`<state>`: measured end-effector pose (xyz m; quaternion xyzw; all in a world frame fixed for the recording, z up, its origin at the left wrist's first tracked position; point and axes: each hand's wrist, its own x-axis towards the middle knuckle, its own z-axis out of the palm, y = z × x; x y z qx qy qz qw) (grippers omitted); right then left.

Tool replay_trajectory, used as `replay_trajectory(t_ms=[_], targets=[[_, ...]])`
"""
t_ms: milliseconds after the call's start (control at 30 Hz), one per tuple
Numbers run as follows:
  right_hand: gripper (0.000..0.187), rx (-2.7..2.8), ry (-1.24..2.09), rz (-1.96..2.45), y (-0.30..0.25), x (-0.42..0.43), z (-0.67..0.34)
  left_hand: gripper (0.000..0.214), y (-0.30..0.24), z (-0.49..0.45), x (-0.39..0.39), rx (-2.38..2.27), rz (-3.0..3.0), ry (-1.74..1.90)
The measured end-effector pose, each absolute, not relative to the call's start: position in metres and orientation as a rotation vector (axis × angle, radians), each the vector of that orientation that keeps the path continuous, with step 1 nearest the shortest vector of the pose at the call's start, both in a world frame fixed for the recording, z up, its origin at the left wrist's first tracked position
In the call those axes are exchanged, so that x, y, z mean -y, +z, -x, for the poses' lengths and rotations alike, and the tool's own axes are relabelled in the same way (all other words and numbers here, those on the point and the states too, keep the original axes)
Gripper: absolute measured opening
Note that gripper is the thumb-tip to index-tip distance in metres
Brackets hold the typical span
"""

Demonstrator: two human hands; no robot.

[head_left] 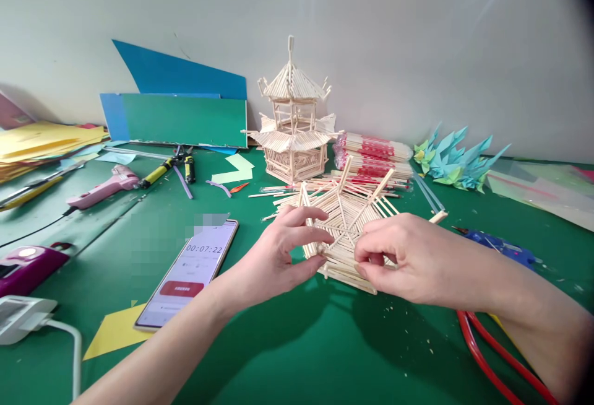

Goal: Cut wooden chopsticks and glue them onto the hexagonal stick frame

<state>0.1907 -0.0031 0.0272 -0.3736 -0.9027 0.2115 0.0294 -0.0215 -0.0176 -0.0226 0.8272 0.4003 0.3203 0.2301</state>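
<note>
Pale wall [417,39] rises behind a green counter [278,355], where a tiered stick pagoda [292,145] stands beyond the hands. From the head view, I judge the likeliest trouble is a joint giving way: the wooden-stick frame [341,251] is built of thin pieces, and uneven pressure could skew or snap one. A careless knuckle could also knock its upright ends (no feel reaches me out here). That frame sits between the hands, touching both; resting or lifted, I can't tell. The left hand [283,250] has fingers slightly parted about its near-left corner, grip uncertain. On the right hand [403,256], fingers curl close at the near edge, hiding whether they pinch a stick.
</note>
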Motion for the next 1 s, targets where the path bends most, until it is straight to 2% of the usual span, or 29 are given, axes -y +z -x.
replay_trajectory(t_ms=[1000], targets=[[0.027,2.860,0.473,1.058,0.0272,-0.0029,-0.1902,0.015,-0.0224,0.0191,0.0177,-1.090,-2.206,0.853]])
